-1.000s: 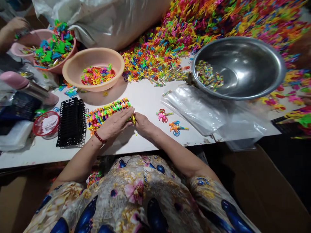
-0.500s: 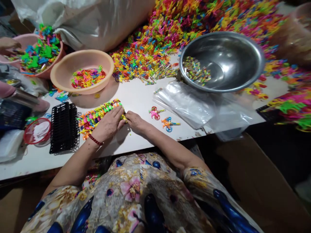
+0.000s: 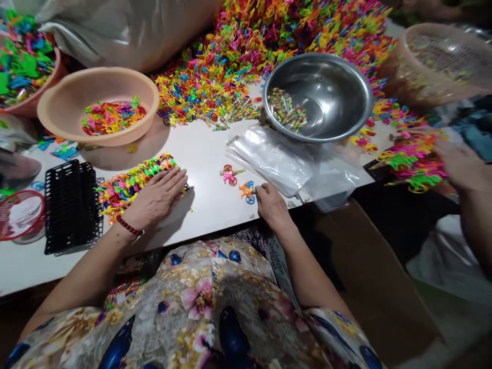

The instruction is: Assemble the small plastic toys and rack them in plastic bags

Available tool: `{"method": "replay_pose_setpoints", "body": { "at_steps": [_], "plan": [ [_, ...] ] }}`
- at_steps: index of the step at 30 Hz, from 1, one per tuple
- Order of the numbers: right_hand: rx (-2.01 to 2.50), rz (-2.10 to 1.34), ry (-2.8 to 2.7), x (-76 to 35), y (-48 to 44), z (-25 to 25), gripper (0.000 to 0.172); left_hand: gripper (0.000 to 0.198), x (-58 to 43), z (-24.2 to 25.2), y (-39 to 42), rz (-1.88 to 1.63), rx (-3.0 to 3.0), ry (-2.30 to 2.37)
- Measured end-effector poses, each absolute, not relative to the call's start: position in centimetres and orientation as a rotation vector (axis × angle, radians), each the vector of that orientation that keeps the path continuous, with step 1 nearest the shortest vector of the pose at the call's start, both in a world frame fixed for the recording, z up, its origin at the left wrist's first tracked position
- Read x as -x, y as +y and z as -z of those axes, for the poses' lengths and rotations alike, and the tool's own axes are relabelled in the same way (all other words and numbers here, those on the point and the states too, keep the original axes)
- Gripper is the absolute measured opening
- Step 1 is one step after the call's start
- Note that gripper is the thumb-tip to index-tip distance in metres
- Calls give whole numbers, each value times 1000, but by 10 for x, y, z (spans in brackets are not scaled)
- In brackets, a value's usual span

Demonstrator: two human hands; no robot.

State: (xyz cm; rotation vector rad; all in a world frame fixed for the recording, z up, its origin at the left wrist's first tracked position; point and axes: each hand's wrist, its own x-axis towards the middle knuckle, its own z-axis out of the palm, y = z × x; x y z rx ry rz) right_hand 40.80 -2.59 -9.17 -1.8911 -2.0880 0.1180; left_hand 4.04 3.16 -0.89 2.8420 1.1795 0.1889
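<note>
My left hand (image 3: 157,199), with a red bead bracelet at the wrist, lies flat with fingers stretched over the right end of a packed row of colourful small plastic toys (image 3: 122,180). A bit of black rack shows by its fingertips. My right hand (image 3: 273,209) pinches the stick end of an orange toy bicycle with blue wheels (image 3: 246,191), which lies on the white table. Just left of it and farther back lies a pink toy bicycle with red wheels (image 3: 229,175), also with a stick attached.
Black plastic racks (image 3: 71,205) are stacked at left near a red basket (image 3: 21,215). A peach basin (image 3: 98,136) holds small toys; a steel bowl (image 3: 326,128) holds short tubes. Clear bags (image 3: 277,159) lie before it. A toy heap (image 3: 269,31) fills the back. Another person's hand (image 3: 459,161) is at right.
My right hand has left the row of toys and moved right to the orange toy bicycle. My left hand stays on the row. The view has swung right, bringing in another person's hand.
</note>
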Motion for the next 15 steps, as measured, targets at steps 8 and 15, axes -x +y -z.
{"method": "replay_pose_setpoints", "body": {
  "at_steps": [8,15],
  "plan": [
    [1378,-916,-1722,-291,21,77,17,45,-34,15,41,-263,-2839,1121],
    [1085,-1052,-1778,-231,63,85,14,61,-32,16,41,-337,-2773,1192]
  ]
}}
